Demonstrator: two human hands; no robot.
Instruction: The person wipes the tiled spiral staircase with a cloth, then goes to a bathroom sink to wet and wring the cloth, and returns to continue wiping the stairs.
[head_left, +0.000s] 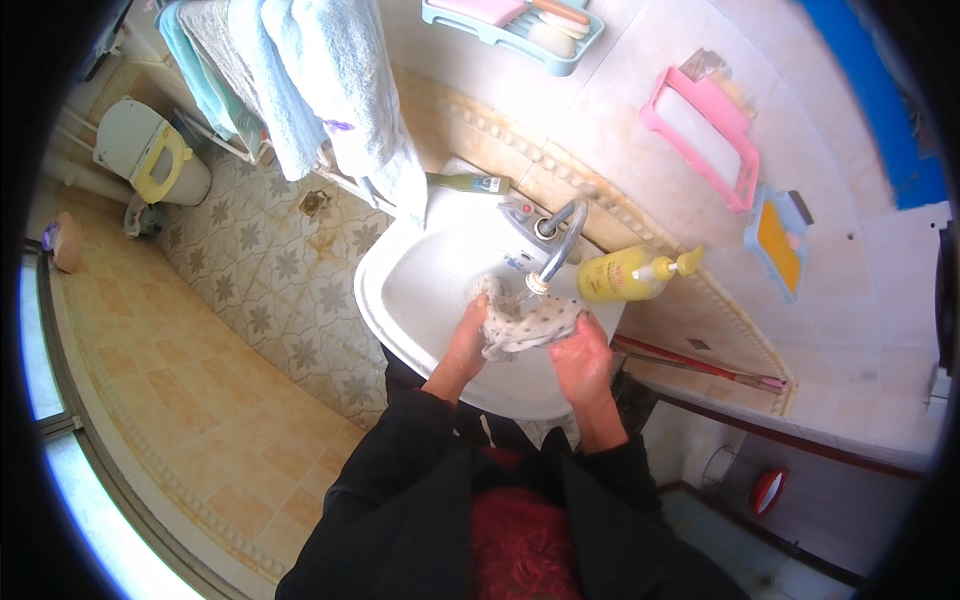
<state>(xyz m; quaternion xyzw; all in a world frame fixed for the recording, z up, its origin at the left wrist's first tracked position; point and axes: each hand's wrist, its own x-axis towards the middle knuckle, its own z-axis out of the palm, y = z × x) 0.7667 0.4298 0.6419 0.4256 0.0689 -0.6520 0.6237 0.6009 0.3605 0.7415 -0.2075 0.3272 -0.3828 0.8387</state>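
Between my two hands a wet, pale cloth with dark dots (529, 328) is stretched over the white washbasin (375, 300). My left hand (470, 337) grips its left end, thumb on top. On the other side my right hand (582, 356) holds the right end, its skin wet. Water runs from the curved metal faucet (556, 259) just above the cloth. Part of the cloth hangs toward the bowl beyond my left thumb. The fingers under the cloth are mostly hidden.
A yellow pump bottle (619, 276) stands on the basin's right rim; a green bottle (469, 182) lies at the back. Towels (322, 82) hang at the left. Soap dishes (739, 161) are fixed to the tiled wall. A lidded toilet (161, 161) stands far left.
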